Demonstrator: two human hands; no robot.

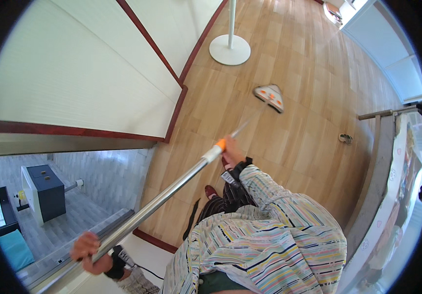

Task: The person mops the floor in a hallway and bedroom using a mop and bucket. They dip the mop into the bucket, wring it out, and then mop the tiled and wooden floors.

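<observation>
A mop with a metal pole (163, 196) runs diagonally from the lower left up to the middle. Its triangular white head with orange spots (270, 97) rests flat on the wood-look floor (295, 147), slightly blurred. My left hand (91, 251) is wrapped around the pole low on the left. My right hand (233, 151) grips the pole by its orange collar, near the middle of the view. Dark straps circle both wrists.
A white round stand base (230, 55) stands beyond the mop head. White walls with dark red trim (176, 110) form a corner at left, beside a doorway to a room with a vanity cabinet (47, 193). A slipper (345, 138) lies near the bed frame (376, 165) at right.
</observation>
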